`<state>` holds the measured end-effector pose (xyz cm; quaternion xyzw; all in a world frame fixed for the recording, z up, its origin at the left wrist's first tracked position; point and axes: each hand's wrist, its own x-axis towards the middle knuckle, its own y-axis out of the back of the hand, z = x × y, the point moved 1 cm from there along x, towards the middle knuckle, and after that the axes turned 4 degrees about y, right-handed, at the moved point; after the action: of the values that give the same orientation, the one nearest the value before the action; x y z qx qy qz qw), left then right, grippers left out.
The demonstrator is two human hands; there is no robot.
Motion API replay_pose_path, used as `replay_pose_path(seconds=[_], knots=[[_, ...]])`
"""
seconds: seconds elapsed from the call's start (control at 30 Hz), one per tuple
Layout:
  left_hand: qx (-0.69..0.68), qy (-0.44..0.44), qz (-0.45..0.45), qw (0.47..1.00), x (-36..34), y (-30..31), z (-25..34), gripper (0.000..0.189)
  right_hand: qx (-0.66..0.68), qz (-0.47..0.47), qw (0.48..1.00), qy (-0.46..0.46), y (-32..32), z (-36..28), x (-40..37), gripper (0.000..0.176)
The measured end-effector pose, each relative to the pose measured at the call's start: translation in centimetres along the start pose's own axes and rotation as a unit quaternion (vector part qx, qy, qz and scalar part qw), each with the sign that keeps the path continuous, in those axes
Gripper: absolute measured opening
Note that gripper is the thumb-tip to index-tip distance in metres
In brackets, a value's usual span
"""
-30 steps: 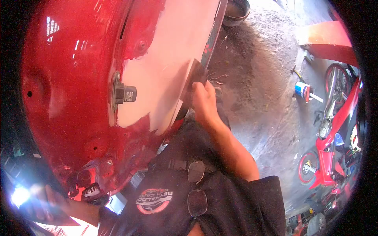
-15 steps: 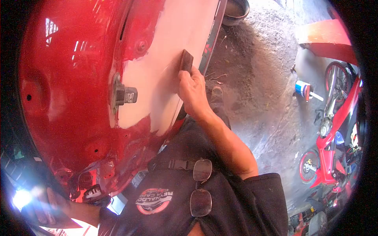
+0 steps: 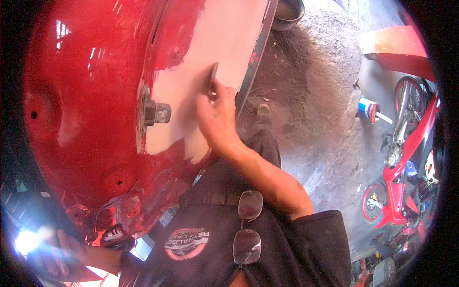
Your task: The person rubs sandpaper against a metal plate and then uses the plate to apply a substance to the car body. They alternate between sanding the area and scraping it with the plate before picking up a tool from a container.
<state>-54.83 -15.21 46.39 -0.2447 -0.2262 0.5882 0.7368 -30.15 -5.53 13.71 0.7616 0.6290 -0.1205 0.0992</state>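
Note:
My right hand (image 3: 217,112) is closed on a dark, flat sanding block (image 3: 213,75), tilted so that mostly its thin edge shows. The block is against the pale, filler-like patch (image 3: 229,43) on a red car panel (image 3: 107,95). Just left of this hand, a dark latch (image 3: 158,114) sticks out from the panel's edge. At the lower left my left hand (image 3: 57,253) is beside a bright light (image 3: 27,242). Glare blurs its fingers, and I cannot make out what they touch.
Rough concrete floor (image 3: 311,110) lies to the right. A black basin (image 3: 288,13) stands at the top. A blue-and-white can (image 3: 368,109), a red motorcycle (image 3: 396,186) and a red curved part (image 3: 397,50) are farther right. Sunglasses (image 3: 249,205) hang on my dark shirt.
My right hand has shifted a little left over the pale patch, and the block has turned from showing its broad face to showing its edge. My left hand stays in place.

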Motion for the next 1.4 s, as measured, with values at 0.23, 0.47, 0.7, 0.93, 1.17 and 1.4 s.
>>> replay_pose_path(seconds=[0.23, 0.47, 0.7, 0.93, 1.17, 1.4], knots=[[0.000, 0.000, -0.003, 1.000, -0.1, -0.1, 0.4, 0.030, -0.032, -0.007, 0.994, 0.109, -1.9, -2.5, -3.4, 0.071], [0.014, 0.000, -0.006, 1.000, -0.1, -0.9, 0.7, 0.030, 0.130, -0.138, 0.978, 0.088, 1.1, -1.5, -5.4, 0.053], [0.020, -0.003, -0.007, 1.000, -0.3, -1.1, 0.8, 0.030, 0.216, -0.017, 0.964, -0.154, 4.4, 2.7, -0.2, 0.025], [0.018, -0.003, -0.008, 1.000, -0.1, -1.1, 0.8, 0.030, 0.157, -0.057, 0.965, -0.200, 2.6, -0.4, 0.9, 0.048], [0.016, -0.007, 0.000, 1.000, 0.0, 0.4, 0.5, 0.030, -0.011, -0.003, 0.996, 0.092, -1.1, -1.2, -2.2, 0.061], [0.016, -0.006, 0.000, 1.000, 0.0, 0.0, 0.2, 0.030, 0.076, -0.066, 0.989, 0.108, -0.7, -2.9, -5.2, 0.060]])
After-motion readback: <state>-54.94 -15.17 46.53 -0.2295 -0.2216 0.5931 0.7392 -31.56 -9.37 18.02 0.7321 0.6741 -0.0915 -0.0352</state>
